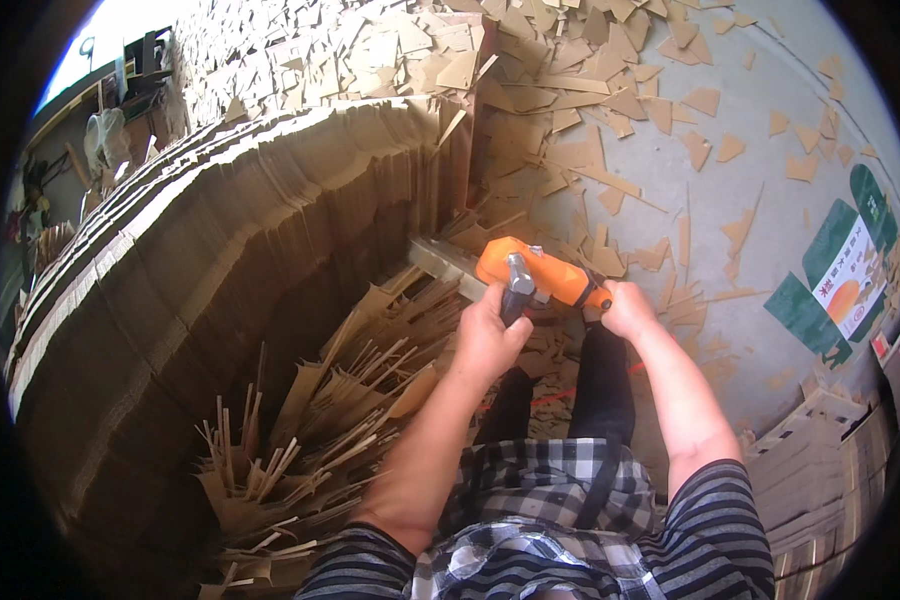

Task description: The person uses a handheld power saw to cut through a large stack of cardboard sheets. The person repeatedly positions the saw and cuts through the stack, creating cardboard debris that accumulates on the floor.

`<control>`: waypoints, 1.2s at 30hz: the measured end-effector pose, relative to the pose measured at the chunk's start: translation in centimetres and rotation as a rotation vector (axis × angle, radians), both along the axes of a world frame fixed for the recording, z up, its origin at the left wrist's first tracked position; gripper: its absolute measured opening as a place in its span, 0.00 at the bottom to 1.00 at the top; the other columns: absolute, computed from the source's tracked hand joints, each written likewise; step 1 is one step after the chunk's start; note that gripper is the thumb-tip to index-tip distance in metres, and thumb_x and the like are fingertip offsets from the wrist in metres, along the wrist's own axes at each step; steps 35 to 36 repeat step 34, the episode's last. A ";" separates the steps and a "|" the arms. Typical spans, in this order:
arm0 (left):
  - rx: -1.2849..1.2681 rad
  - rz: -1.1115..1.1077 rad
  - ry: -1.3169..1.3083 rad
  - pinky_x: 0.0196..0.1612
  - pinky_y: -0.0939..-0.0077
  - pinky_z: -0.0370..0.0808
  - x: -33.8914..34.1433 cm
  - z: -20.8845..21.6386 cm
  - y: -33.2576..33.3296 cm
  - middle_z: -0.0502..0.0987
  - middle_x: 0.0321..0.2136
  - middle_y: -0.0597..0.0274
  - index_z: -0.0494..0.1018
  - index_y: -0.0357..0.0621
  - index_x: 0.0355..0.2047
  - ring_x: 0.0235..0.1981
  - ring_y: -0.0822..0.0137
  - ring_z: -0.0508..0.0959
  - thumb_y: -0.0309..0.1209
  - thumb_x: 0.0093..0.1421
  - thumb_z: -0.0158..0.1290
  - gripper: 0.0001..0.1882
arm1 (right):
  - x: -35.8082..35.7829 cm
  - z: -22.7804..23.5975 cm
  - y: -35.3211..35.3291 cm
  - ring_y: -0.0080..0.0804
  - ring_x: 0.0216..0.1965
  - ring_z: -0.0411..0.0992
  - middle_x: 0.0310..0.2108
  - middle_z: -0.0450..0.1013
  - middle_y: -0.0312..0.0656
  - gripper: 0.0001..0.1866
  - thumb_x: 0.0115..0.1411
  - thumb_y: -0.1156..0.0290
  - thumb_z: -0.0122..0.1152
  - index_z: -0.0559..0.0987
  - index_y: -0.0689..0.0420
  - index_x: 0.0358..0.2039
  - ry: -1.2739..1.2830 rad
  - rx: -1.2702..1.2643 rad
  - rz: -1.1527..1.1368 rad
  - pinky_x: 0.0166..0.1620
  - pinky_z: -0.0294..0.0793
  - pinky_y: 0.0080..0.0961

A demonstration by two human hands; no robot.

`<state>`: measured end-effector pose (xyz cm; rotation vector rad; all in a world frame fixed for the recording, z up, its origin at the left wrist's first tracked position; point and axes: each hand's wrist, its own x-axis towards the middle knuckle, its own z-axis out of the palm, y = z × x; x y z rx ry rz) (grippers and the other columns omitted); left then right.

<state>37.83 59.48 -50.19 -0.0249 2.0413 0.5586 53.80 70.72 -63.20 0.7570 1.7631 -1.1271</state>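
Both my hands are on an orange hand-held power tool (550, 272) with a flat grey metal bar (448, 265) at its far-left end. My left hand (490, 328) is closed round its dark side handle. My right hand (627, 309) grips the narrow rear end; part of that grip is hidden by the hand. The bar reaches against the side of a tall stack of brown cardboard sheets (270, 220) and looks slightly blurred. Below the bar, torn cardboard strips (340, 410) stick out of the stack's near side in a ragged fan.
Cardboard scraps (610, 90) litter the grey floor (730, 200) and heap up behind the stack. A flattened green and white package (840, 280) lies at right. Slatted wooden pallets (810, 450) stand at lower right. A red line (560, 397) runs near my legs.
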 end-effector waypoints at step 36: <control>-0.065 -0.088 -0.079 0.30 0.79 0.68 -3.1 -6.7 0.1 0.72 0.23 0.61 0.67 0.39 0.37 0.24 0.72 0.71 0.26 0.41 0.49 0.18 | -0.9 -2.6 -0.9 0.45 0.34 0.68 0.28 0.70 0.49 0.09 0.42 0.74 0.53 0.72 0.57 0.28 -0.083 0.023 -0.093 0.36 0.67 0.32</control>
